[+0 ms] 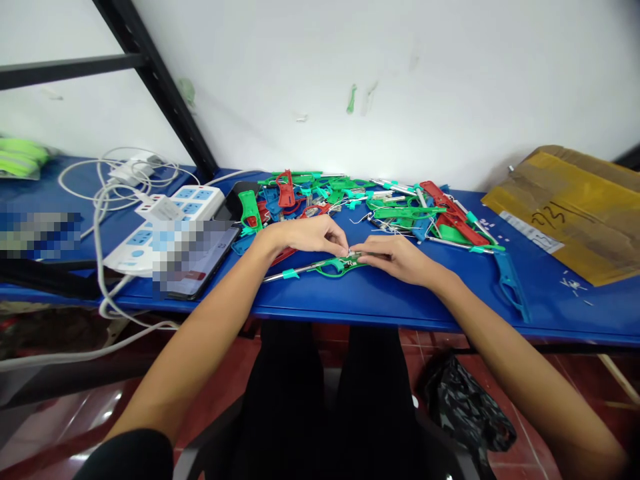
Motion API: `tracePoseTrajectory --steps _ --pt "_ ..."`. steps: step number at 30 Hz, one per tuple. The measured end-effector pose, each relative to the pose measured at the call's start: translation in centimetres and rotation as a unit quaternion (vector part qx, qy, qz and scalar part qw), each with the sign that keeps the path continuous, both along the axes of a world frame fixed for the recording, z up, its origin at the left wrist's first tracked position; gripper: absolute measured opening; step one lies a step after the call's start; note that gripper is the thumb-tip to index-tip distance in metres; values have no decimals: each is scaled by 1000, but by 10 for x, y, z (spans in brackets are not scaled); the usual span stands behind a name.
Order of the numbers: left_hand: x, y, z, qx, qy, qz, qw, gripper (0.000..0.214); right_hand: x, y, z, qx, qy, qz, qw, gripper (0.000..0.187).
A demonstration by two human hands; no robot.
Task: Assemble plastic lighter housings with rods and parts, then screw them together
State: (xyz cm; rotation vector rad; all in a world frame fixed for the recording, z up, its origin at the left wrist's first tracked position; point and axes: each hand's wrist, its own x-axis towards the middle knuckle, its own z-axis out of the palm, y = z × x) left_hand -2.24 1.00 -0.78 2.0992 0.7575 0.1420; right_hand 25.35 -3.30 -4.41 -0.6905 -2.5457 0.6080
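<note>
A green long-neck lighter (331,268) lies near the blue table's front edge, its handle half apparently open and its metal tube pointing left. My left hand (320,235) bends over the handle from above, thumb and fingertips pinched together at a tiny pale part too small to make out. From the right, my right hand (397,259) has its fingers closed on the handle's right end, partly covering it. The fingertips of both hands almost meet there. Behind them spreads a pile of lighter parts (345,190): green, red and blue handle shells, metal tubes and thin wires.
To the left, a white power strip (197,195) with tangled cables stands beside a phone (207,257). A blue lighter handle (513,283) lies right of the pile. Further right rest a taped cardboard box (565,207) and small white bits (574,285). A black rack post (165,87) rises behind.
</note>
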Motion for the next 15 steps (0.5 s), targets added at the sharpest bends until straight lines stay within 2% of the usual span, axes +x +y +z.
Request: tracePoseTrajectory --steps 3,7,9,11,13,15 --pt "-7 -9 6 29 2 27 999 40 0 -2 4 12 -15 -7 1000 31" --pt "-14 -54 2 147 -16 102 984 50 -1 -6 4 23 -16 -28 999 34" --pt "-13 -83 -9 237 21 144 961 55 -2 -8 4 21 -13 -37 999 32" --pt "-11 -106 -24 324 69 183 926 59 -3 -9 4 18 -15 -41 999 27" --pt "-9 -120 -39 382 83 211 896 47 -3 -10 5 19 -19 -38 999 22" --pt "-9 -124 -50 414 70 214 882 36 -2 -11 7 30 -18 -37 999 21"
